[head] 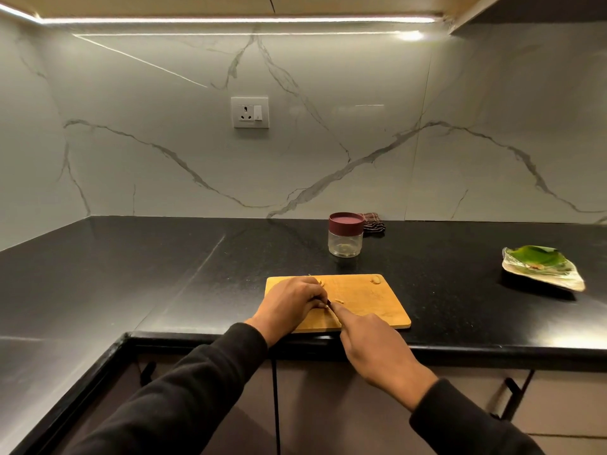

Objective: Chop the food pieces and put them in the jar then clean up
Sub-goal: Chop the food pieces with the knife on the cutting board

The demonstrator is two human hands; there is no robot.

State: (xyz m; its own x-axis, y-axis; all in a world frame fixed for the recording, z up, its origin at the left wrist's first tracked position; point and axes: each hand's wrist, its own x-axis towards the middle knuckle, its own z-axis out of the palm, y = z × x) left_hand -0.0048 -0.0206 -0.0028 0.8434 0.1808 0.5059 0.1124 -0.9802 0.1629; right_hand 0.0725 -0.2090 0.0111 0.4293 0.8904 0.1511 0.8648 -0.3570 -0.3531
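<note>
Gripping what looks like a knife [329,303], rectangular wooden board [368,300]

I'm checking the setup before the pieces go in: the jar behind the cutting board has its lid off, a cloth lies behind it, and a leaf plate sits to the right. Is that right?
Not quite: the head view shows the jar with its maroon lid on. The rest holds: it stands behind the cutting board, the cloth lies behind it, and the leaf plate sits to the right.

Nothing readable anywhere here, honestly. The only thing close is the white wall socket [249,112] up at about 11 o'clock from the chopping board [371,300]; its switch has a tiny mark on it, way too small to make out. The jar [345,234] carries no label.
</note>
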